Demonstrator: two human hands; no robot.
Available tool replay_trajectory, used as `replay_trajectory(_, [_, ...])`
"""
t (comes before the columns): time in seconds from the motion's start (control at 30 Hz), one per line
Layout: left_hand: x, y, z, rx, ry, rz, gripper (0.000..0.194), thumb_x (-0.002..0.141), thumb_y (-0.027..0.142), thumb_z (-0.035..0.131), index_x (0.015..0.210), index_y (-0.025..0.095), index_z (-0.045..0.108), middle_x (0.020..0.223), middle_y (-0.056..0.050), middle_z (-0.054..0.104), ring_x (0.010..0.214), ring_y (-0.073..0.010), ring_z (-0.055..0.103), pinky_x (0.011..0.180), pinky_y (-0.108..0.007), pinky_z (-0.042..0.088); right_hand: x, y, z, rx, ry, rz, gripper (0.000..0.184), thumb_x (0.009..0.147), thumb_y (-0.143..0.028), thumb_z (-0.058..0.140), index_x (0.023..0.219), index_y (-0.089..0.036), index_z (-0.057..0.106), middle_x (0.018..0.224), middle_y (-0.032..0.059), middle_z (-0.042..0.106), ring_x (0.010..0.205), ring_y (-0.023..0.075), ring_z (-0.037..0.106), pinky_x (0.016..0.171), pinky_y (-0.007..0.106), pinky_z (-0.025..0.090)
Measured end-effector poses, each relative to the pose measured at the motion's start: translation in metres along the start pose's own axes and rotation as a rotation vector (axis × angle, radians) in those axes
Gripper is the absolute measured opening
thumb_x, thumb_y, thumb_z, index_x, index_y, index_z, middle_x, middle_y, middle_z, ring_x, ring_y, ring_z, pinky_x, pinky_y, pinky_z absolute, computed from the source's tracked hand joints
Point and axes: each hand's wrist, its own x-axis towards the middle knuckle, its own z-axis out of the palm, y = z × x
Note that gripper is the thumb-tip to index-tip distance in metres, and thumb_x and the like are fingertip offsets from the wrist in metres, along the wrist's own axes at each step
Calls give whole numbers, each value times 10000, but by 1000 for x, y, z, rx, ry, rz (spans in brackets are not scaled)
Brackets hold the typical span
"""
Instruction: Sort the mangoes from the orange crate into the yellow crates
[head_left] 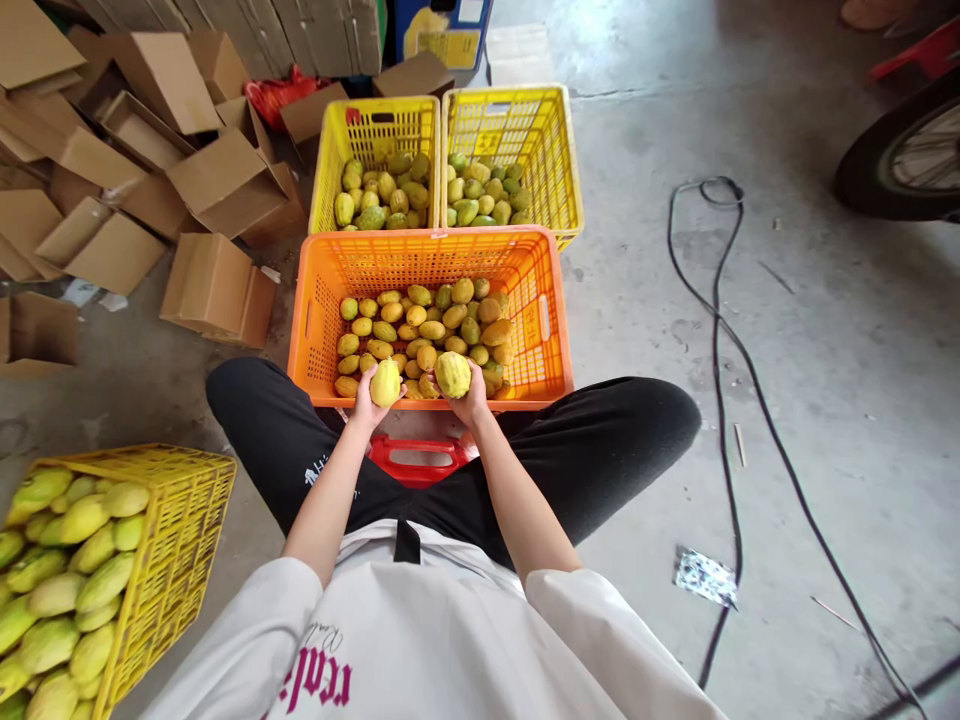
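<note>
Fingers of left hand (367,405) curl round a pale yellow-green fruit (385,383), gripping it from below; fingers of right hand (471,402) clasp a second fruit (453,374), a bit darker & mottled. Both fruits sit just over the near rim of the orange crate (315,330), w/ the hands touching or just short of that rim, can't tell which. Inside the crate: a layer of similar fruit, yellow to green-brown. Behind the crate, touching its far wall, two yellow crates (556,160) side by side, each part-filled w/ greener fruit. Near side of the crate, btwn the person's knees, a red stool (417,462) shows. Left of the crate, a heap of open cardboard boxes (217,180). Near-left of it, well apart, a third yellow crate (176,540) piled w/ big pale green fruit. Right of the crate, a black cable (720,400) snakes over the concrete floor (825,420); a wheel (907,150) at far right.
</note>
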Motion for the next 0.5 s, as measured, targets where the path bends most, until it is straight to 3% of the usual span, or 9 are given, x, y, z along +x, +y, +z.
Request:
replay_trajectory(0.13, [0,1,0,1,-28,-28,383,995,374,449,1183,163,708,814,-85,723,765,-209,702,763,-349,586,-1,0,3,4,5,9,436,948,-407,360,990,-166,720,776,116,790,699,267,757,610,379,641])
replay_trajectory(0.3, [0,1,0,-39,-20,2,416,1024,348,397,1314,201,657,961,-104,759,983,-251,736,879,-400,584,-3,-1,7,26,74,18,371,949,-348,349,961,-206,692,781,68,793,699,247,763,609,360,647])
replay_trajectory(0.4, [0,0,0,-34,-27,-12,420,1021,348,412,1345,201,636,1038,-115,765,1056,-270,730,925,-435,577,-2,0,6,28,70,7,321,952,-398,411,943,-224,681,755,49,784,697,241,761,608,355,653])
replay_trajectory(0.5, [0,0,0,-21,-23,-15,395,1020,367,427,1287,185,656,989,-110,766,995,-260,742,874,-413,594,0,2,3,17,24,-26,290,928,-492,554,914,-227,670,763,47,781,699,235,760,643,358,665])
